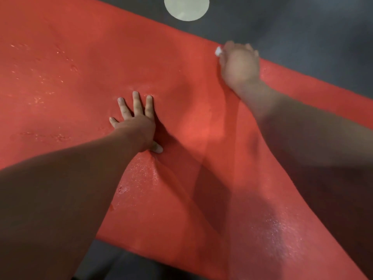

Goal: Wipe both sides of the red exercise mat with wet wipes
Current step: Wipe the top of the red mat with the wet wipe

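Mat (80, 57) lies flat on dark floor (302, 27), running diag. across view, wet sheen in patches. L hand (137, 122) rests palm-down mid-mat, fingers (138, 104) straight & spread wide, thumb out to the side, pressing the surface; small crease in mat by the thumb. R hand (239, 63) at mat's far edge, blurred, fingers curled down onto a white wipe (218, 51); only a corner of wipe shows past the fingertips, rest hidden under hand. Wipe sits on mat right by the edge w/ floor. Pale round disc (186, 7) on floor beyond mat, well apart from both hands.
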A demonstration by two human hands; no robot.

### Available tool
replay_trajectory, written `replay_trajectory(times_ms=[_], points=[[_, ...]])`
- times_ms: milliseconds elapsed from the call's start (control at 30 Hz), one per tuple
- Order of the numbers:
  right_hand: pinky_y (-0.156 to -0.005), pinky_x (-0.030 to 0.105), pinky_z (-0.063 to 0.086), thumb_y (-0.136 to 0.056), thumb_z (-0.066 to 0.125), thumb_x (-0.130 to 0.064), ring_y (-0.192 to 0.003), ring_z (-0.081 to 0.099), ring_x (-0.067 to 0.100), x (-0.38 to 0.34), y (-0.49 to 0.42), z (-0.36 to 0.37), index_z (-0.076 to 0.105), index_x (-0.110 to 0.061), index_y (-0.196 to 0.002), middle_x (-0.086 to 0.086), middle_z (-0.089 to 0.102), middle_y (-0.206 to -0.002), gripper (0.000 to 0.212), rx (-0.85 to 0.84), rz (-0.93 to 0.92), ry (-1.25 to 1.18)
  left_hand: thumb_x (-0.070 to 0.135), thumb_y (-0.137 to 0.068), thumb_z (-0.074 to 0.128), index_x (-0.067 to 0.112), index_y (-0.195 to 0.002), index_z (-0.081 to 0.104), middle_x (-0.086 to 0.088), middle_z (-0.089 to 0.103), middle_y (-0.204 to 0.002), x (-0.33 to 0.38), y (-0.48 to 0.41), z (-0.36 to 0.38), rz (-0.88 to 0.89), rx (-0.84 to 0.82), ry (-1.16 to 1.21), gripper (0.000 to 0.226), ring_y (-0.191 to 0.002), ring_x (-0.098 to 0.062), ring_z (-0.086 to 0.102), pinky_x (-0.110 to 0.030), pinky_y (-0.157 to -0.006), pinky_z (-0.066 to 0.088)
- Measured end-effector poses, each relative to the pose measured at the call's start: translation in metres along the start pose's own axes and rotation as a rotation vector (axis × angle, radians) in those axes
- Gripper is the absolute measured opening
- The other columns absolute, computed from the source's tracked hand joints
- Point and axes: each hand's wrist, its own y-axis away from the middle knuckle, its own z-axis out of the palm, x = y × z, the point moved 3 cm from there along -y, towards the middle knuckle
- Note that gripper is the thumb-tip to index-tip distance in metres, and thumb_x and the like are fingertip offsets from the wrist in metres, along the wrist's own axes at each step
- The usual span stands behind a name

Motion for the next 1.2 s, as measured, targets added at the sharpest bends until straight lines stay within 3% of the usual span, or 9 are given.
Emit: replay_trajectory(times_ms=[100, 267, 433, 600, 667, 800, 967, 1100, 1200], points=[[-0.089, 0.044, 0.042, -0.102, 0.035, -0.032, -0.109, 0.057, 0.039, 0.003, -0.008, 0.004, 0.057, -0.011, -0.114, 0.017, 0.066, -0.112, 0.033, 0.005, 0.161, -0.052, 0.048, -0.067, 0.090, 0.028, -0.147, -0.040, -0.007, -0.052, -0.151, 0.000, 0.001, -0.001, -0.001, -0.001, -0.003, 0.154, -0.142, -0.048, -0.036, -0.076, -0.114, 0.007], [-0.087, 0.045, 0.044, -0.097, 0.035, -0.035, -0.098, 0.058, 0.038, -0.034, 0.005, 0.013, 0.059, -0.012, -0.105, 0.016, 0.067, -0.104, 0.034, -0.115, -0.359, -0.191, 0.048, -0.066, 0.091, 0.027, -0.148, -0.039, -0.007, -0.052, -0.151, 0.000, 0.000, 0.000, 0.010, -0.007, -0.002, 0.155, -0.142, -0.048, -0.036, -0.076, -0.114, 0.007], [-0.089, 0.043, 0.042, -0.101, 0.038, -0.029, -0.111, 0.055, 0.038, -0.007, -0.024, 0.005, 0.057, -0.011, -0.115, 0.016, 0.065, -0.115, 0.029, 0.005, 0.132, -0.037, 0.048, -0.066, 0.090, 0.026, -0.147, -0.040, -0.007, -0.052, -0.150, 0.001, 0.000, -0.003, 0.011, -0.014, 0.002, 0.155, -0.142, -0.049, -0.036, -0.076, -0.114, 0.008], [-0.088, 0.042, 0.041, -0.099, 0.043, -0.023, -0.097, 0.059, 0.039, -0.069, -0.011, 0.015, 0.061, -0.010, -0.103, 0.018, 0.067, -0.104, 0.023, -0.082, -0.325, -0.236, 0.049, -0.067, 0.089, 0.025, -0.145, -0.042, -0.008, -0.053, -0.150, 0.000, -0.002, 0.000, 0.009, -0.016, -0.010, 0.155, -0.141, -0.050, -0.035, -0.076, -0.114, 0.008], [-0.085, 0.043, 0.042, -0.102, 0.041, -0.030, -0.102, 0.058, 0.039, -0.057, -0.020, 0.012, 0.060, -0.009, -0.107, 0.019, 0.067, -0.107, 0.029, -0.042, -0.259, -0.147, 0.049, -0.066, 0.090, 0.025, -0.146, -0.041, -0.007, -0.053, -0.150, 0.000, -0.003, 0.001, 0.004, -0.017, -0.010, 0.155, -0.141, -0.050, -0.036, -0.076, -0.114, 0.008], [-0.091, 0.041, 0.042, -0.101, 0.040, -0.027, -0.114, 0.054, 0.036, -0.031, -0.041, 0.009, 0.059, -0.013, -0.116, 0.015, 0.065, -0.118, 0.028, 0.012, 0.170, -0.100, 0.049, -0.065, 0.090, 0.026, -0.147, -0.041, -0.006, -0.053, -0.150, 0.000, -0.004, 0.000, 0.005, -0.016, -0.007, 0.156, -0.142, -0.050, -0.036, -0.076, -0.114, 0.009], [-0.086, 0.038, 0.042, -0.098, 0.044, -0.023, -0.102, 0.056, 0.037, -0.079, -0.044, 0.014, 0.062, -0.013, -0.109, 0.014, 0.068, -0.110, 0.023, -0.123, -0.255, -0.254, 0.050, -0.065, 0.091, 0.026, -0.146, -0.041, -0.006, -0.053, -0.150, 0.000, -0.004, 0.000, -0.002, -0.017, -0.013, 0.157, -0.142, -0.050, -0.036, -0.076, -0.114, 0.009], [-0.084, 0.042, 0.043, -0.102, 0.039, -0.032, -0.107, 0.055, 0.038, -0.052, -0.049, 0.014, 0.060, -0.013, -0.110, 0.016, 0.065, -0.112, 0.029, -0.014, 0.042, -0.167, 0.051, -0.064, 0.090, 0.025, -0.145, -0.042, -0.007, -0.052, -0.151, -0.001, -0.005, 0.001, 0.006, -0.009, -0.012, 0.157, -0.141, -0.051, -0.035, -0.076, -0.114, 0.010], [-0.083, 0.041, 0.042, -0.098, 0.042, -0.027, -0.097, 0.059, 0.038, -0.065, -0.041, 0.016, 0.063, -0.016, -0.102, 0.014, 0.067, -0.104, 0.025, -0.023, -0.135, -0.287, 0.051, -0.064, 0.090, 0.025, -0.145, -0.041, -0.006, -0.052, -0.151, -0.001, -0.004, 0.000, 0.009, -0.008, -0.002, 0.157, -0.142, -0.050, -0.035, -0.076, -0.114, 0.009]])
